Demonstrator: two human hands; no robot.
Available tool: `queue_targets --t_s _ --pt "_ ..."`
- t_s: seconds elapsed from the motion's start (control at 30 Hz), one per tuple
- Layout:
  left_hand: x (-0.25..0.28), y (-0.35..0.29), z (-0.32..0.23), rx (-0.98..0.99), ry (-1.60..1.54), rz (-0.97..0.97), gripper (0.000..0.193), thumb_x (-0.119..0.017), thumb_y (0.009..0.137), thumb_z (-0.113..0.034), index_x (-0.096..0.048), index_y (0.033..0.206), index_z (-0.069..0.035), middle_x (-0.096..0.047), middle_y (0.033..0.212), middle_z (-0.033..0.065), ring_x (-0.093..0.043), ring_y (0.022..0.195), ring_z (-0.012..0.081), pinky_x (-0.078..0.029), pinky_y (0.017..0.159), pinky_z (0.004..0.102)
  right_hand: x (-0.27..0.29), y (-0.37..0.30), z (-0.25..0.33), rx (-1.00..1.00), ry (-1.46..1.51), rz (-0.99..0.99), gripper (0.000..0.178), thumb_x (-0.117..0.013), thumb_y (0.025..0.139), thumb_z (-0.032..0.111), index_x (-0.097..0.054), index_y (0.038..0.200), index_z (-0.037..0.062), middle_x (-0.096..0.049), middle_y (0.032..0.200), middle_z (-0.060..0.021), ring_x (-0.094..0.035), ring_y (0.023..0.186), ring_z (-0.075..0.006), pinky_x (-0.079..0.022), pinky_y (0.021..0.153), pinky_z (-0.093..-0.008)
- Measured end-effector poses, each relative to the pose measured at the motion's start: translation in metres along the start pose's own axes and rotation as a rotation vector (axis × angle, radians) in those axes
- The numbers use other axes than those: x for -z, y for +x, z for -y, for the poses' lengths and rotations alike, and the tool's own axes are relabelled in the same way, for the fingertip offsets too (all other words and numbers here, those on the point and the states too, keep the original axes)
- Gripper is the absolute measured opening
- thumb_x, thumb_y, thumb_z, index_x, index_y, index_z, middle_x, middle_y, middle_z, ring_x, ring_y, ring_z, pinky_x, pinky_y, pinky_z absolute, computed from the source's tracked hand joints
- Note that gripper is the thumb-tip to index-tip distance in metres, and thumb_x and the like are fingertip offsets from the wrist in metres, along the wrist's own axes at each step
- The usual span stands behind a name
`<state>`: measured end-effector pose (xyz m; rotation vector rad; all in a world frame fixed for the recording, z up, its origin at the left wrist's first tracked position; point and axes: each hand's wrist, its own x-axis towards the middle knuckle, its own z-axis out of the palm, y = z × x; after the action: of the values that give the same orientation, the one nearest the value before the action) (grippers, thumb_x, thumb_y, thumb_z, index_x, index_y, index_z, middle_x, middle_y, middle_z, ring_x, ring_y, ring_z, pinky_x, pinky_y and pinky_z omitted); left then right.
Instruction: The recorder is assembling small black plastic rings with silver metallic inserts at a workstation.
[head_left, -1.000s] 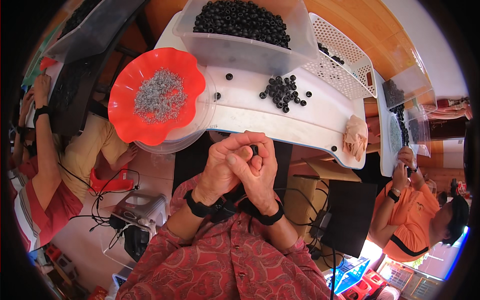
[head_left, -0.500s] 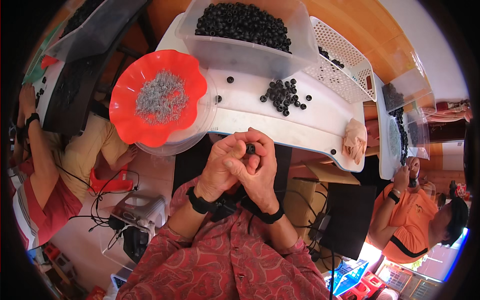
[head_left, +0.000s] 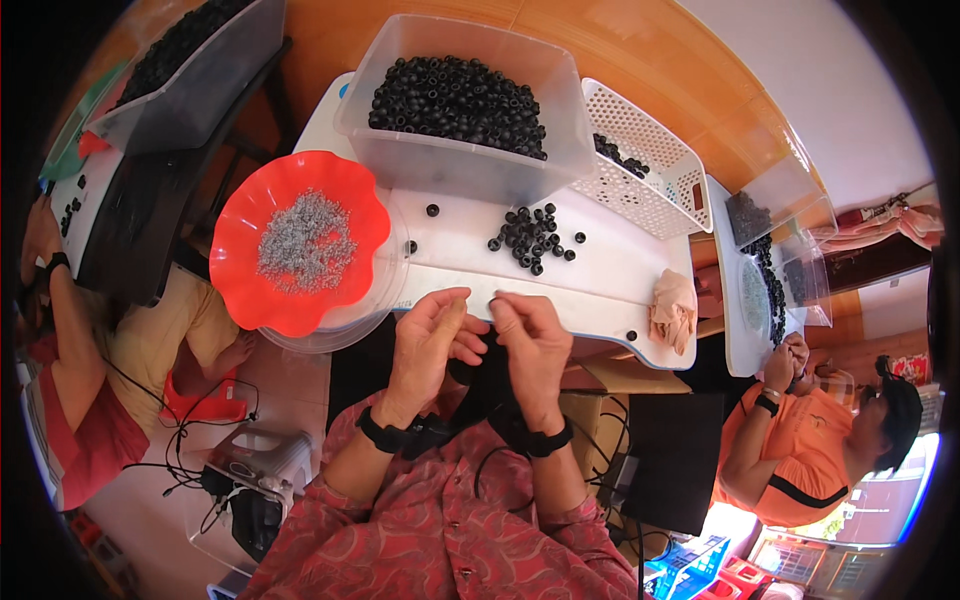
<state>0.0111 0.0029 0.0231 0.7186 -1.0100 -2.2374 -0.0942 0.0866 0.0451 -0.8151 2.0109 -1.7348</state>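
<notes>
My left hand (head_left: 425, 350) and my right hand (head_left: 535, 345) are held side by side just off the front edge of the white table (head_left: 470, 285). The fingers of my left hand are curled, its thumb against the index finger. My right thumb and index finger are pinched together; a dark speck shows at their tips, too small to name. Beyond my hands lies a small pile of black ring-like parts (head_left: 530, 240). To the left, a red wavy-rimmed bowl (head_left: 235, 270) contains many tiny grey pieces (head_left: 305, 240).
A translucent bin (head_left: 455, 175) full of black parts stands at the back, beside a white perforated basket (head_left: 650, 205). A crumpled beige cloth (head_left: 672, 308) lies at the table's right end, near a single black part (head_left: 631, 336). Co-workers sit left and right (head_left: 790, 450).
My hands were clasped together around a black ring-like part; they have moved apart, and that part no longer shows clearly. The view has shifted slightly.
</notes>
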Motion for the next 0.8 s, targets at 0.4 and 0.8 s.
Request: queue_targets --t_s 0.4,0.8 --pt "0.01 -0.012 0.028 0.191 0.043 0.098 0.028 -0.059 0.097 -0.018 -0.057 0.114 0.004 -0.067 0.088 0.0122 -0.066 0.067 0.0126 -0.056 0.056 0.0203 0.08 0.2 0.039 0.032 0.735 -0.349 0.017 -0.062 0.093 0.01 -0.06 0.099 -0.0066 -0.064 0.086 -0.0098 -0.065 0.079 -0.0191 -0.056 0.067 -0.0286" --pt "0.033 -0.009 0.027 0.225 0.164 -0.017 0.029 -0.06 0.096 -0.021 -0.059 0.111 0.003 -0.067 0.085 0.0096 -0.064 0.066 0.011 -0.053 0.055 0.0225 -0.02 0.046 0.002 0.382 -0.369 0.362 0.013 -0.066 0.085 0.008 -0.069 0.096 0.0007 -0.065 0.084 -0.0121 -0.065 0.072 -0.0249 -0.051 0.063 -0.0328"
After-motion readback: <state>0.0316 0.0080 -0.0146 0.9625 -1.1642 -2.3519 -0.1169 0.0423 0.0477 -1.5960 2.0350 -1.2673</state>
